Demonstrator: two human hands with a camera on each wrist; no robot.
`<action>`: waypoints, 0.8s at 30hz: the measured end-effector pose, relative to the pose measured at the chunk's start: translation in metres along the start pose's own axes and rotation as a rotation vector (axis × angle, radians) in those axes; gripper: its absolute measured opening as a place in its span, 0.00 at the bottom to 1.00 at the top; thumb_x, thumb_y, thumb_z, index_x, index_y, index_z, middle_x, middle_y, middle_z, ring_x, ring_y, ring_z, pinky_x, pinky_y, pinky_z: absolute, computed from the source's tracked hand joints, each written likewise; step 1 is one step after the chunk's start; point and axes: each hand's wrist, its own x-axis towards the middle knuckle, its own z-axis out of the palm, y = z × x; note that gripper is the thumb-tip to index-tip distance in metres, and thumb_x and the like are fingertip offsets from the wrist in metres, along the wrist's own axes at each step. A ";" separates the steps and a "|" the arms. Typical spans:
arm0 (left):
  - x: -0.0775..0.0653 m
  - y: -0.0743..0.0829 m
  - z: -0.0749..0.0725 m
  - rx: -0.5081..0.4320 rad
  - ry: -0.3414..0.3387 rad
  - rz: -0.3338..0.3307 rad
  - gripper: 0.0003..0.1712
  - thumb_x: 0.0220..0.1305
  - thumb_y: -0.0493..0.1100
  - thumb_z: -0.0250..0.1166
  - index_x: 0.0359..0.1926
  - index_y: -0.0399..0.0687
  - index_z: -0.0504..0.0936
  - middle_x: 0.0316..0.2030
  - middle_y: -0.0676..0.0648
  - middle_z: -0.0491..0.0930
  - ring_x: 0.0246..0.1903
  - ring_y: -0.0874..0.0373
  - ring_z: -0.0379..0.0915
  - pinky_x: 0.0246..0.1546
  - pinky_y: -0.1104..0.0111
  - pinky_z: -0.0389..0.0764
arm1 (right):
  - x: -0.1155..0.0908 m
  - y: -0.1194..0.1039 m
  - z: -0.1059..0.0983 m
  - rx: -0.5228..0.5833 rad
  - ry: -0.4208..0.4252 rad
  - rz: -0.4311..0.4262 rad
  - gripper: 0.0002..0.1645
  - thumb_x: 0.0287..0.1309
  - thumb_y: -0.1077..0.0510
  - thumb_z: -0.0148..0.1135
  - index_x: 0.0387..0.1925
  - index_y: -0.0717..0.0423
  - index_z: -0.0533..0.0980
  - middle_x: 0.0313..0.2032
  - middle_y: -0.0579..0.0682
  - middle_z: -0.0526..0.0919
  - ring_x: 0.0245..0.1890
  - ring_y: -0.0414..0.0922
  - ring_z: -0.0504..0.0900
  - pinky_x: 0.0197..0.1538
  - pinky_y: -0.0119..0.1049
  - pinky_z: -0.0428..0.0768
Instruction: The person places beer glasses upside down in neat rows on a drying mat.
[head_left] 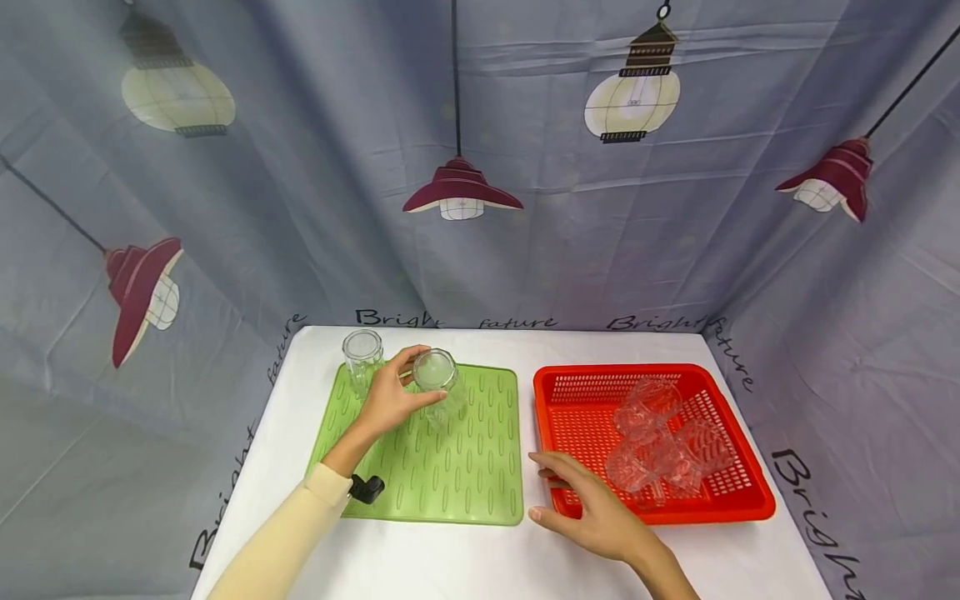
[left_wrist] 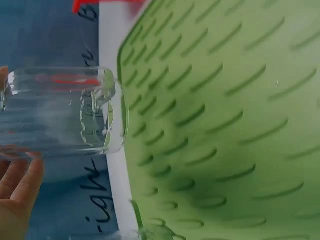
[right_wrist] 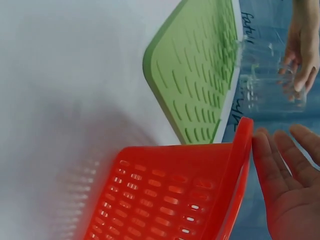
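Observation:
My left hand (head_left: pixel 393 398) grips a clear drinking glass (head_left: pixel 436 372) near its upper end, thumb on one side and fingers on the other. The glass is over the back part of a green ridged mat (head_left: pixel 480 475); in the left wrist view its lower end (left_wrist: pixel 117 117) appears raised off the mat. A second clear glass (head_left: pixel 363 354) stands at the mat's back left corner, close to my left hand. My right hand (head_left: pixel 592 512) holds nothing, its fingers spread loosely by the left side of a red plastic basket (head_left: pixel 543 408). Whether its fingertips (right_wrist: pixel 261 137) touch the rim I cannot tell.
Several clear glasses (head_left: pixel 648 404) lie jumbled in the right part of the basket. Mat and basket sit side by side on a white table (head_left: pixel 427 558). A grey curtain (head_left: pixel 337 167) printed with lamps hangs behind and at both sides.

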 end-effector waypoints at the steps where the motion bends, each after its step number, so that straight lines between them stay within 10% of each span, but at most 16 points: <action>1: 0.005 -0.003 -0.003 0.013 0.007 -0.009 0.46 0.45 0.53 0.81 0.66 0.62 0.70 0.60 0.49 0.75 0.61 0.49 0.74 0.64 0.54 0.79 | 0.000 0.001 0.001 -0.001 0.003 -0.006 0.42 0.53 0.27 0.64 0.68 0.22 0.61 0.67 0.33 0.68 0.59 0.42 0.80 0.59 0.48 0.83; 24: 0.029 -0.038 0.004 0.268 0.120 -0.118 0.50 0.53 0.56 0.75 0.73 0.58 0.61 0.69 0.46 0.69 0.57 0.41 0.77 0.54 0.51 0.84 | -0.005 0.010 0.006 -0.006 0.014 -0.057 0.27 0.56 0.30 0.62 0.57 0.21 0.70 0.58 0.30 0.77 0.59 0.36 0.76 0.60 0.46 0.82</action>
